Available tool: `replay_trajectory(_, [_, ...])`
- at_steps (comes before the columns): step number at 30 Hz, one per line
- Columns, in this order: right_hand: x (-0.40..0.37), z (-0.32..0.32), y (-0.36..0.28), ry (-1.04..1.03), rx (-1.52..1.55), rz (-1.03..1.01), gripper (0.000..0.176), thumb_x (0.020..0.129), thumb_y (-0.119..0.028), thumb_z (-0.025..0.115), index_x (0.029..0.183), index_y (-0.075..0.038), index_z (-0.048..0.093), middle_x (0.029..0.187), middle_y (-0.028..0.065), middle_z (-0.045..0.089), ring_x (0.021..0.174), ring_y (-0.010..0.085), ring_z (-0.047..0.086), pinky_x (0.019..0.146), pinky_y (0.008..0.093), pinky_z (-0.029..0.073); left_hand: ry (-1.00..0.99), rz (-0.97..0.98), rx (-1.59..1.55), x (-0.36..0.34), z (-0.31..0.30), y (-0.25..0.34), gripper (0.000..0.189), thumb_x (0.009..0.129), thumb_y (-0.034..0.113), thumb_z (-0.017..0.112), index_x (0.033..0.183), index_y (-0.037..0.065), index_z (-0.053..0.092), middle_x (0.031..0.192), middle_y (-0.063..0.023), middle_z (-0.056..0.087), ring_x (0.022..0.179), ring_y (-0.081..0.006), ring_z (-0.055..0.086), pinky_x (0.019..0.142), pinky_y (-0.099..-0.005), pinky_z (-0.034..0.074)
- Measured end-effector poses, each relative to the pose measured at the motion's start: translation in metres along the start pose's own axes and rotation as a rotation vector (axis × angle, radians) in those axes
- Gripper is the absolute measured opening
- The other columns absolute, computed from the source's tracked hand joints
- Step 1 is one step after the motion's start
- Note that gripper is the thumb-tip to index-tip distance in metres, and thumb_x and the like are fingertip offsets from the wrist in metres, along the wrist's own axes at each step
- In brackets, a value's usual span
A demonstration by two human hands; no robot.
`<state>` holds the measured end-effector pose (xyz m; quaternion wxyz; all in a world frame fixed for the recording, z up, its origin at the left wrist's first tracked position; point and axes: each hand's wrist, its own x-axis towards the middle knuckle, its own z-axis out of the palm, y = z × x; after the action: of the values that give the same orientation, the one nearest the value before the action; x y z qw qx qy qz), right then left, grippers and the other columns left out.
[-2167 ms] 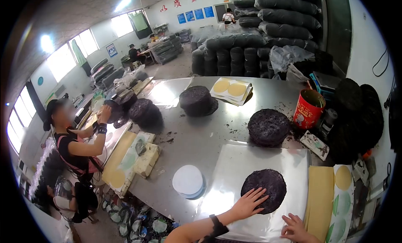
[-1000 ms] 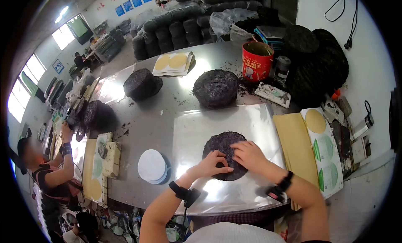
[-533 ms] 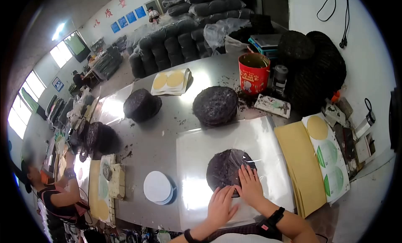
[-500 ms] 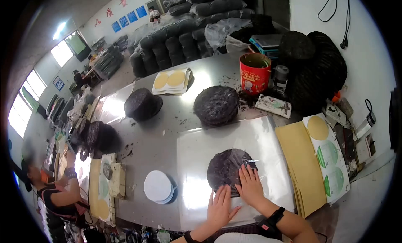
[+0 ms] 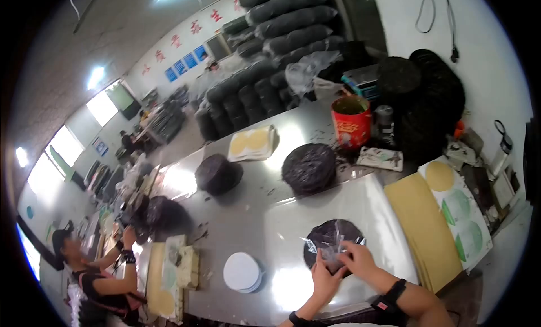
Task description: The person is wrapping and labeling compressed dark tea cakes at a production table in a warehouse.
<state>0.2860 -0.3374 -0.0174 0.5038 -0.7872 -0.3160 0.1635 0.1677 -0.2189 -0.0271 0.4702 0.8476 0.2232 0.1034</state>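
A round dark cake (image 5: pixel 327 234) lies on a clear plastic sheet (image 5: pixel 372 208) over the metal table, with a crumpled piece of clear film (image 5: pixel 337 240) on its top. Both of my hands are over its near side. My left hand (image 5: pixel 325 279) has its fingers drawn together at the film, near the cake's lower edge. My right hand (image 5: pixel 359 260) is beside it, its thumb and fingers pinched on the film. A stack of white round discs (image 5: pixel 241 272) stands to the left of the sheet.
More dark cakes (image 5: pixel 309 168) sit farther back, near a red tin (image 5: pixel 350 124). Brown paper sheets (image 5: pixel 420 228) and printed labels (image 5: pixel 459 214) lie at the right. A co-worker (image 5: pixel 107 282) is at the far left. Wrapped dark bundles (image 5: pixel 253 101) are piled behind the table.
My hands were spread flat on the cake and have now drawn together, with fingers closed on the film. The film stands up more. The camera view has shifted, moving the table lower in the picture.
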Motion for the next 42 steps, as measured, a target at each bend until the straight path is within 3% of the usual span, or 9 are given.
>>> replay_trajectory(3, [0.015, -0.003, -0.012, 0.248, -0.531, -0.377, 0.047, 0.084, -0.042, 0.073, 0.111, -0.003, 0.069, 0.119, 0.0187, 0.059, 0.125, 0.0399, 0.047, 0.112, 0.0484, 0.034, 0.047, 0.049, 0.32, 0.006, -0.003, 0.016, 0.058, 0.076, 0.04, 0.081, 0.121, 0.005, 0.065, 0.142, -0.0285, 0.044, 0.132, -0.0439, 0.039, 0.107, -0.0537, 0.03])
replay_trajectory(6, [0.026, 0.017, 0.023, 0.168, -0.339, -0.331, 0.059, 0.088, -0.039, 0.07, 0.132, -0.002, 0.057, 0.131, 0.0239, 0.056, 0.124, 0.0431, 0.051, 0.107, 0.0502, 0.039, 0.154, 0.199, 0.47, 0.014, 0.001, -0.001, 0.073, 0.072, 0.045, 0.082, 0.129, 0.007, 0.059, 0.151, -0.0303, 0.036, 0.148, -0.0477, 0.018, 0.12, -0.0554, 0.018])
replay_trajectory(9, [0.024, -0.001, -0.018, -0.084, -0.197, -0.125, 0.063, 0.088, -0.04, 0.069, 0.132, 0.003, 0.055, 0.126, 0.023, 0.06, 0.117, 0.0404, 0.056, 0.097, 0.0469, 0.045, 0.12, -0.173, -0.232, 0.012, -0.002, 0.024, 0.086, 0.071, 0.036, 0.084, 0.142, 0.006, 0.044, 0.142, -0.0256, 0.047, 0.137, -0.0442, 0.039, 0.112, -0.0552, 0.031])
replay_trajectory(14, [0.044, 0.009, 0.006, 0.181, -0.384, -0.43, 0.056, 0.087, -0.039, 0.071, 0.128, -0.003, 0.061, 0.117, 0.0206, 0.065, 0.106, 0.0384, 0.06, 0.095, 0.0465, 0.046, 0.282, 0.231, 0.575, 0.022, -0.004, 0.016, 0.099, 0.072, 0.04, 0.084, 0.147, 0.002, 0.033, 0.144, -0.0242, 0.042, 0.139, -0.0411, 0.036, 0.117, -0.0518, 0.026])
replay_trajectory(18, [0.03, -0.001, -0.014, -0.024, -0.191, -0.091, 0.054, 0.087, -0.037, 0.071, 0.126, -0.001, 0.061, 0.115, 0.022, 0.064, 0.114, 0.0408, 0.058, 0.105, 0.0468, 0.041, 0.27, 0.195, 0.239, 0.033, 0.002, -0.01, 0.086, 0.071, 0.048, 0.083, 0.136, 0.002, 0.05, 0.14, -0.0244, 0.046, 0.137, -0.0375, 0.039, 0.119, -0.0554, 0.022])
replay_trajectory(21, [0.051, 0.003, -0.014, 0.238, -0.346, -0.459, 0.05, 0.088, -0.036, 0.07, 0.123, -0.001, 0.063, 0.115, 0.0213, 0.065, 0.113, 0.0405, 0.059, 0.106, 0.0478, 0.04, 0.1, 0.144, 0.347, 0.032, -0.004, -0.012, 0.085, 0.07, 0.051, 0.084, 0.13, 0.001, 0.053, 0.137, -0.0247, 0.048, 0.136, -0.0369, 0.041, 0.118, -0.0566, 0.024])
replay_trajectory(26, [0.057, 0.01, 0.006, 0.093, -0.244, -0.363, 0.044, 0.085, -0.036, 0.073, 0.115, -0.004, 0.066, 0.106, 0.016, 0.068, 0.104, 0.0353, 0.063, 0.1, 0.0477, 0.044, 0.186, 0.322, 0.243, 0.045, -0.019, -0.013, 0.078, 0.072, 0.041, 0.085, 0.131, 0.002, 0.052, 0.151, -0.033, 0.03, 0.141, -0.0522, 0.027, 0.118, -0.0564, 0.023])
replay_trajectory(31, [0.05, 0.014, 0.02, 0.121, -0.116, -0.298, 0.031, 0.087, -0.032, 0.07, 0.103, -0.006, 0.066, 0.094, 0.014, 0.065, 0.093, 0.037, 0.061, 0.086, 0.0463, 0.045, 0.154, 0.339, 0.297, 0.05, -0.01, -0.024, 0.095, 0.078, 0.053, 0.076, 0.148, 0.002, 0.037, 0.148, -0.0181, 0.045, 0.141, -0.0325, 0.04, 0.12, -0.0508, 0.022])
replay_trajectory(42, [0.055, 0.009, 0.022, 0.077, -0.121, -0.353, 0.043, 0.087, -0.046, 0.068, 0.097, -0.005, 0.063, 0.093, 0.0143, 0.062, 0.091, 0.0356, 0.058, 0.084, 0.0464, 0.044, 0.218, 0.301, 0.002, 0.06, -0.006, -0.017, 0.069, 0.081, 0.035, 0.078, 0.138, 0.007, 0.05, 0.125, -0.0134, 0.056, 0.126, -0.03, 0.052, 0.12, -0.0548, 0.021])
